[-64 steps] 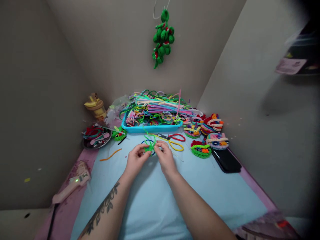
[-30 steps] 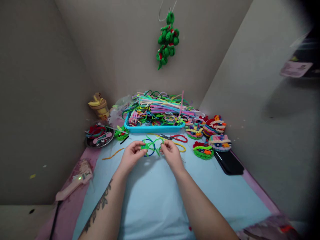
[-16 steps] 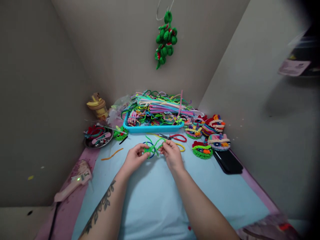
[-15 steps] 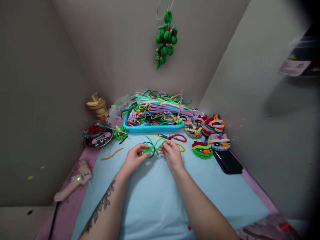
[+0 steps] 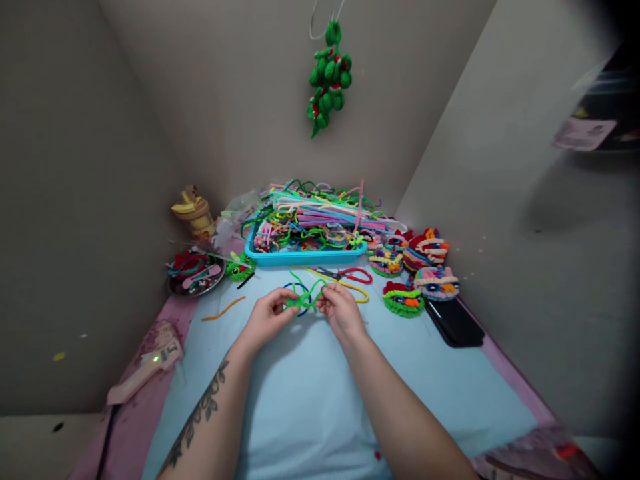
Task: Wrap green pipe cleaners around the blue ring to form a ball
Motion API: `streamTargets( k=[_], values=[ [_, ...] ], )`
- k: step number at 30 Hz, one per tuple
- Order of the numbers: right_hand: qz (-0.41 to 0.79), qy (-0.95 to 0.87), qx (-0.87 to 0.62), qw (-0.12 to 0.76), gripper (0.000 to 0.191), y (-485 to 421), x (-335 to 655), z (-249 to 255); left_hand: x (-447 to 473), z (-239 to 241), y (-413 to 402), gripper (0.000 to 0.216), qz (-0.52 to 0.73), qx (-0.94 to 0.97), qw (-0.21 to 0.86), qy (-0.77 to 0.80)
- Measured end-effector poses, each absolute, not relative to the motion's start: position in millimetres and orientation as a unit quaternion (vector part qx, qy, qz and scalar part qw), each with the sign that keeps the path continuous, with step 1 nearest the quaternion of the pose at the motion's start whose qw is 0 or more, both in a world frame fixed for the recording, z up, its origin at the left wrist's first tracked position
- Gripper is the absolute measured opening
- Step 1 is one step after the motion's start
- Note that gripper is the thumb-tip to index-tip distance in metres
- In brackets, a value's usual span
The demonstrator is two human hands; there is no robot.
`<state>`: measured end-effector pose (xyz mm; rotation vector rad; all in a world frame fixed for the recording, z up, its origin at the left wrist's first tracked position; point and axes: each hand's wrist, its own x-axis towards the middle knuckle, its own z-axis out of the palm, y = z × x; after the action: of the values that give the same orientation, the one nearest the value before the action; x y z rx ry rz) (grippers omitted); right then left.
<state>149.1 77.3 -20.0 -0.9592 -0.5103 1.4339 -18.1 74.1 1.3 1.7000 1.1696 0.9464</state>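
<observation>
Green pipe cleaners, bent and crossing one another, are held between my two hands above the blue cloth. My left hand pinches the twisted bunch at its left side. A strand on the right is in the fingertips of my right hand, closed in a pinch. Behind the green strands shows a dark blue ring; whether it is attached to them I cannot tell. Just beyond my hands lie red-handled scissors and yellow-handled scissors.
A blue tray heaped with pipe cleaners stands at the back. Colourful fuzzy pieces and a black phone lie right. Left are a metal bowl, an orange pipe cleaner and a glue gun. Green decorations hang above.
My right hand has shifted slightly left, closer to my left hand, and the green strand between them bends differently. My left hand stays on the bunch. The whole view has moved slightly.
</observation>
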Motion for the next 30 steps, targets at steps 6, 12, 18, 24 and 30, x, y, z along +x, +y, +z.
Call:
streamTargets(
  k=[6,12,18,24,30],
  values=[
    [0.645,-0.200,-0.457,0.578,0.015,80.5,150.9,-24.1,-19.7,5.4,72.0,0.022,0.347,0.722,0.391,0.453],
    [0.656,-0.191,-0.479,0.551,0.013,82.9,154.9,-26.3,-21.7,7.1,72.1,0.022,0.346,0.727,0.395,0.443],
    [0.621,-0.289,-0.484,0.544,0.016,81.2,146.7,-29.9,-20.6,6.3,71.7,0.023,0.355,0.722,0.383,0.454],
    [0.617,-0.284,-0.476,0.559,0.020,79.4,144.7,-27.4,-19.3,2.3,72.7,0.024,0.350,0.720,0.395,0.450],
    [0.565,-0.320,-0.487,0.584,0.019,77.0,140.1,-26.6,-17.9,3.4,72.2,0.024,0.383,0.693,0.408,0.454]
  ],
)
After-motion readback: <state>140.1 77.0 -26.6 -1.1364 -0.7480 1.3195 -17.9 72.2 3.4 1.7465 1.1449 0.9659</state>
